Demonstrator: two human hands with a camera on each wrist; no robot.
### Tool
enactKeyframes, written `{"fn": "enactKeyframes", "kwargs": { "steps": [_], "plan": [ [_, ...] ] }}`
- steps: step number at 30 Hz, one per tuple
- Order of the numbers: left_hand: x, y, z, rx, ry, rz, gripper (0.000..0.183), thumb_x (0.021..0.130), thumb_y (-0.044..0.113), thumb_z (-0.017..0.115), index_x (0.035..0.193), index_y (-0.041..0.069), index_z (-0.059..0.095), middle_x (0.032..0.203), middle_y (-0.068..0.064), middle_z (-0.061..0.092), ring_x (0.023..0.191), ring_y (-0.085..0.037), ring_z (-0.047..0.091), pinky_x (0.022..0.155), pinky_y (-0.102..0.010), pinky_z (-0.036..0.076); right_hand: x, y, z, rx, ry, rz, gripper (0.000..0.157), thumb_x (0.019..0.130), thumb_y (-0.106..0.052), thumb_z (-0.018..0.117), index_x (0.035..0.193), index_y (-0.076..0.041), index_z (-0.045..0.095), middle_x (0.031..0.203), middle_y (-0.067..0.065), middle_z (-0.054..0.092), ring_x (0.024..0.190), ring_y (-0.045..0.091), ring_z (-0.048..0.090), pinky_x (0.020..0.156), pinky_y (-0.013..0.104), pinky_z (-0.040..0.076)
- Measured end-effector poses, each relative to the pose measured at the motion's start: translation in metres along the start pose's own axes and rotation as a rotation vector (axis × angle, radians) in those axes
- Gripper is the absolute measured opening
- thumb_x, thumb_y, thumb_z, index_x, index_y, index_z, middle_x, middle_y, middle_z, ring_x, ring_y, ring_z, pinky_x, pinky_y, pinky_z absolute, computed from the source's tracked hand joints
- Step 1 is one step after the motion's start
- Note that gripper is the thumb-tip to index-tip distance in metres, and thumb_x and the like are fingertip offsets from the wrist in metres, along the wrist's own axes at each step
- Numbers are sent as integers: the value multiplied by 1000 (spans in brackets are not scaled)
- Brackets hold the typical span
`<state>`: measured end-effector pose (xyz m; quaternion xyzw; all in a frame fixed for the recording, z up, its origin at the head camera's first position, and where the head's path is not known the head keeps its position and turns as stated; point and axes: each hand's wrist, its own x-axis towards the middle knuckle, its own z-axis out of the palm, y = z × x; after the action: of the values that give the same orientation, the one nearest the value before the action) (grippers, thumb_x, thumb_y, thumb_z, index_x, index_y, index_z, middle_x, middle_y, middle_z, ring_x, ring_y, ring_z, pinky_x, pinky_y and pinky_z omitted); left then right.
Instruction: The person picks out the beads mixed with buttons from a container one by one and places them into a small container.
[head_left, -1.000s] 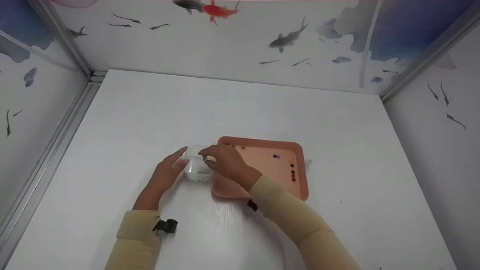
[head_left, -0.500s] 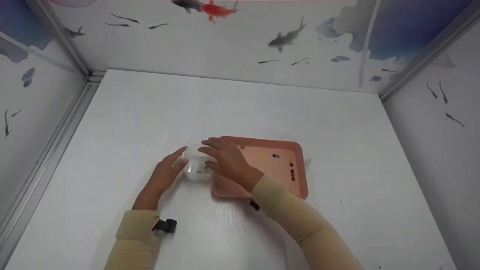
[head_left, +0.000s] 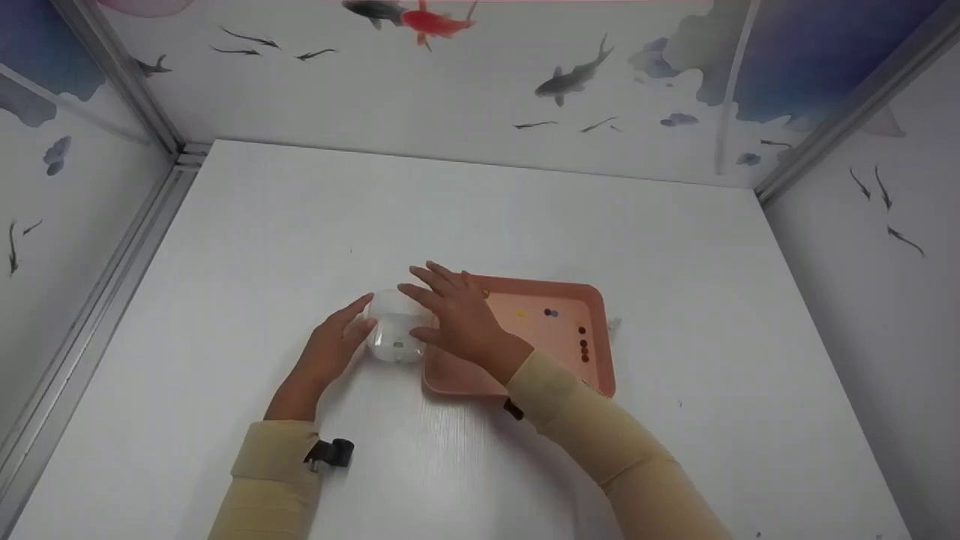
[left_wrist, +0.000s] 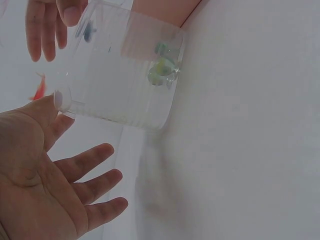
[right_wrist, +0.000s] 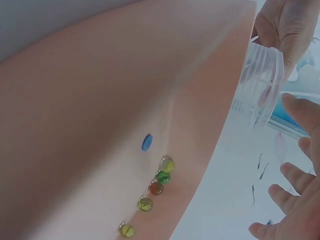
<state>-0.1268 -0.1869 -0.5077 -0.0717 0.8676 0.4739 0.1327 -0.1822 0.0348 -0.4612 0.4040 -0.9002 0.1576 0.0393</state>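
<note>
In the head view a clear plastic tub [head_left: 397,330] stands left of the pink tray. My left hand [head_left: 334,341] holds its left side. The left wrist view shows the thumb and a finger of that hand at the tub's rim, with the other fingers spread. Several green marbles [left_wrist: 162,67] lie at the tub's bottom, and a small dark blue piece [left_wrist: 89,32] shows near its mouth. Over the tub's right edge and the tray, my right hand [head_left: 461,311] has its fingers spread, with nothing held.
On the pink tray [head_left: 540,285] lie several small coloured pieces [head_left: 584,343]. The right wrist view shows a blue oval piece [right_wrist: 147,142] and several glass marbles [right_wrist: 156,188] along the tray's side. Fish-patterned panels [head_left: 480,97] enclose the white table [head_left: 487,210].
My right hand has gone from pinched fingers over the tub to spread fingers, and has shifted slightly right. The left hand and tub have stayed in place.
</note>
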Motion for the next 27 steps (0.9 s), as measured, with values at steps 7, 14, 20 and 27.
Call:
{"fn": "enactKeyframes", "kwargs": {
  "steps": [7,14,20,27],
  "plan": [
    [0,2,1,27,15,-8,59,100,51,40,153,28,29,158,-13,26,144,-38,21,115,-59,18,-2,3,-6,-16,-56,31,75,84,-43,74,148,-25,40,158,1,29,147,24,19,112,61,26],
    [1,1,2,21,17,-19,55,102,46,40,153,29,28,158,-12,26,145,-38,21,115,-59,18,-4,6,-11,-13,-61,36,83,81,-45,76,150,-25,36,159,3,26,148,26,17,110,65,26],
    [1,0,1,17,15,13,58,101,48,41,153,26,29,158,-12,27,144,-38,24,116,-58,18,-8,9,-18,8,-44,57,84,80,-44,79,150,-24,36,158,4,26,147,28,17,109,66,25],
    [1,0,1,20,19,22,55,103,42,42,153,24,29,157,-13,28,143,-37,25,116,-57,19,-13,16,-23,-4,-37,76,87,77,-40,82,149,-24,36,158,4,26,147,28,17,108,68,25]
  ]
}}
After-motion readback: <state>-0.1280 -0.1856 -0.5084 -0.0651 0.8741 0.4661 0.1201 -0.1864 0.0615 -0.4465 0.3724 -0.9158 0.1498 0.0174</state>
